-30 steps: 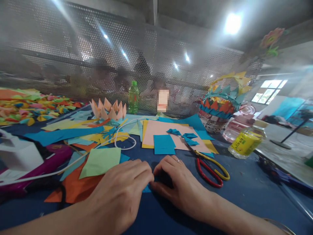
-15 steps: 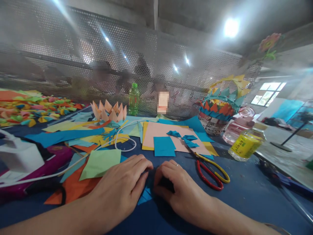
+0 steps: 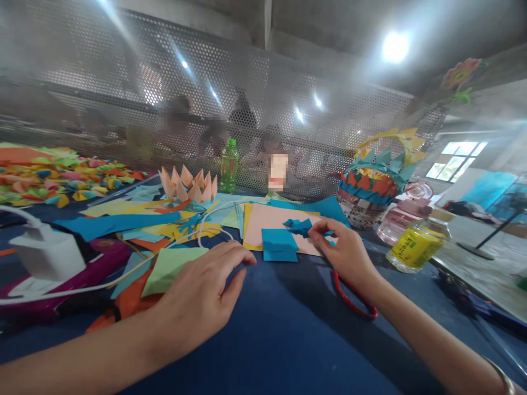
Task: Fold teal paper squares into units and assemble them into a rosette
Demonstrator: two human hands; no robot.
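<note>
My right hand [image 3: 343, 249] reaches over the pink sheet [image 3: 269, 215], its fingertips pinched at a small folded blue paper piece [image 3: 302, 226]. My left hand [image 3: 209, 280] rests on the table beside the pale green paper [image 3: 168, 266], thumb and fingers apart with nothing between them. Just in front of the pink sheet's left part lies a stack of blue squares [image 3: 280, 246]. Red-handled scissors [image 3: 354, 299] lie partly hidden under my right hand and wrist.
A white charger [image 3: 49, 255] and its cable are at the left. Behind stand a peach paper crown [image 3: 189, 189] and a green bottle [image 3: 229, 167]. On the right are a woven basket [image 3: 362, 206], a pink bottle [image 3: 401, 222] and a yellow-labelled bottle [image 3: 418, 244].
My right hand has moved forward and right from the near edge to the folded blue pieces. The blue paper between my hands is gone from there. My left hand has opened slightly.
</note>
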